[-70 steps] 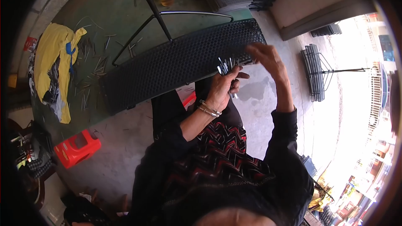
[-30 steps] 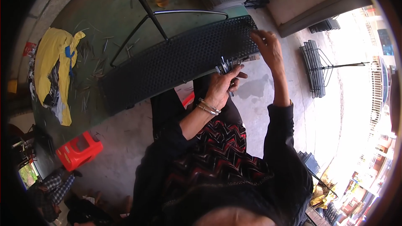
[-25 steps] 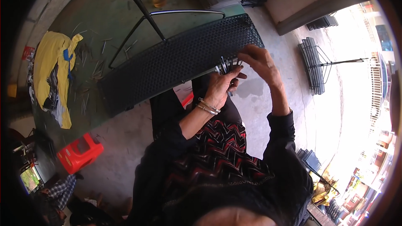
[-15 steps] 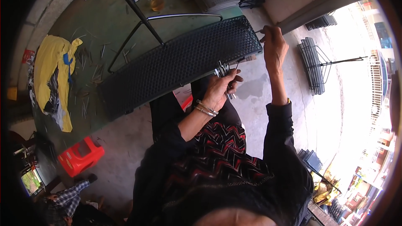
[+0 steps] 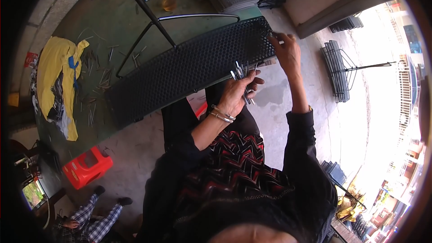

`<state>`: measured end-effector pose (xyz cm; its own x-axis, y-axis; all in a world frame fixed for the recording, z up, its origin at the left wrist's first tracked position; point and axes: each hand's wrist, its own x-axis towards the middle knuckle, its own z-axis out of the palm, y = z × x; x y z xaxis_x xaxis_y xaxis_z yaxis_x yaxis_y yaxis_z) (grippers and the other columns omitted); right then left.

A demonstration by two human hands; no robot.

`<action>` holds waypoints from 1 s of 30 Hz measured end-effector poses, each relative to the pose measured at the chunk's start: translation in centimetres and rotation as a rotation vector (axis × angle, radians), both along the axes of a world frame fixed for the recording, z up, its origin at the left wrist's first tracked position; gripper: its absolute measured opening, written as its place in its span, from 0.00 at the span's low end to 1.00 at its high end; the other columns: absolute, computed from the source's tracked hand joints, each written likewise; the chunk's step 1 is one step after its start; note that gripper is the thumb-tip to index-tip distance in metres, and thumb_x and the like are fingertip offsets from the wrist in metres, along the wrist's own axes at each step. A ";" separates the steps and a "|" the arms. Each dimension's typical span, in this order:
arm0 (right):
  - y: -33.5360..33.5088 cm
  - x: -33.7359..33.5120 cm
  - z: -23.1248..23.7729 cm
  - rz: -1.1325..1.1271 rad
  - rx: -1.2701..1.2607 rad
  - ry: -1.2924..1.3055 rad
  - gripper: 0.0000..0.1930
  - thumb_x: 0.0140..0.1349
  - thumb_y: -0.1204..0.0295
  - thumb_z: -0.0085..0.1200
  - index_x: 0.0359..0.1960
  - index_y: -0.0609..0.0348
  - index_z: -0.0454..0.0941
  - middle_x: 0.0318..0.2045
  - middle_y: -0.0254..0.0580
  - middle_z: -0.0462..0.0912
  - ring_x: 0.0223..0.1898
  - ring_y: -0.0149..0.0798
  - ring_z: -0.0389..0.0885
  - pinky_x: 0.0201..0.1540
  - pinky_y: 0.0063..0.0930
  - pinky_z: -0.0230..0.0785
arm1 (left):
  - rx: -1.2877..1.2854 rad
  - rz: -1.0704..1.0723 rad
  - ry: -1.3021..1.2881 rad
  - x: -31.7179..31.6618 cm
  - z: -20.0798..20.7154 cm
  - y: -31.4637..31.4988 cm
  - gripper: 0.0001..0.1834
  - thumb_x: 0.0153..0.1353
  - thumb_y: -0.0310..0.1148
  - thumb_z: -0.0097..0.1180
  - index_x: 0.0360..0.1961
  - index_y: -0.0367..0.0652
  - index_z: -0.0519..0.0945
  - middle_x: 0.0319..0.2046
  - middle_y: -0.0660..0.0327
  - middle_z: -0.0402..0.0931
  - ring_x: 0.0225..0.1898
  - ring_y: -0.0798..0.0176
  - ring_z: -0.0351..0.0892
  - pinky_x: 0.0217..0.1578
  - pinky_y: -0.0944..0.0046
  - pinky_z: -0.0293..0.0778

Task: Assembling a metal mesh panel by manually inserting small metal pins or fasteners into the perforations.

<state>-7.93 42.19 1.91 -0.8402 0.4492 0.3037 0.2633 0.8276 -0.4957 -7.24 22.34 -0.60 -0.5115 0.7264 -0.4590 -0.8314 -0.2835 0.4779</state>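
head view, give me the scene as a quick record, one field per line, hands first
left hand: closed around a bunch of metal rods
right hand: fingers closed on a single rod, at the right end of the mesh panel
mesh panel: black, long, lying at a slant along the near edge of the green table
on table, left: yellow cloth, scattered rods
floor, left: red plastic stool
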 end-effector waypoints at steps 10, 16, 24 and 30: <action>-3.4 3.8 2.5 0.411 -0.687 -0.271 0.08 0.58 0.71 0.52 0.32 0.66 0.76 0.27 0.34 0.76 0.28 0.26 0.71 0.30 0.22 0.64 | -0.030 0.024 0.078 0.0 0.4 0.0 0.10 0.61 0.35 0.55 0.40 0.43 0.76 0.37 0.61 0.79 0.27 0.72 0.73 0.19 0.76 0.59; -3.2 3.5 2.2 0.319 -0.744 -0.215 0.11 0.57 0.68 0.54 0.30 0.66 0.75 0.25 0.35 0.75 0.28 0.26 0.72 0.30 0.22 0.65 | -0.065 -0.085 0.131 -0.6 2.0 -0.6 0.12 0.60 0.37 0.56 0.42 0.42 0.76 0.35 0.58 0.80 0.25 0.72 0.73 0.19 0.75 0.60; -3.5 2.9 3.0 0.381 -0.806 -0.309 0.09 0.57 0.69 0.54 0.29 0.64 0.75 0.23 0.33 0.74 0.26 0.26 0.70 0.29 0.22 0.63 | -0.091 -0.096 0.199 -0.9 1.9 -1.0 0.08 0.60 0.35 0.56 0.37 0.42 0.79 0.30 0.57 0.81 0.19 0.75 0.70 0.13 0.77 0.56; -3.1 1.9 3.1 0.432 -0.815 -0.406 0.09 0.57 0.70 0.53 0.30 0.65 0.76 0.23 0.35 0.76 0.27 0.28 0.73 0.31 0.23 0.65 | -0.131 0.026 0.216 -0.5 2.2 -0.7 0.08 0.60 0.36 0.57 0.33 0.42 0.79 0.28 0.59 0.81 0.17 0.78 0.69 0.13 0.78 0.53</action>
<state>-5.99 39.13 5.05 -0.9517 0.0250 -0.3060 0.2959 0.3409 -0.8923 -7.70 21.65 1.63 -0.6259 0.6530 -0.4264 -0.6991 -0.2275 0.6779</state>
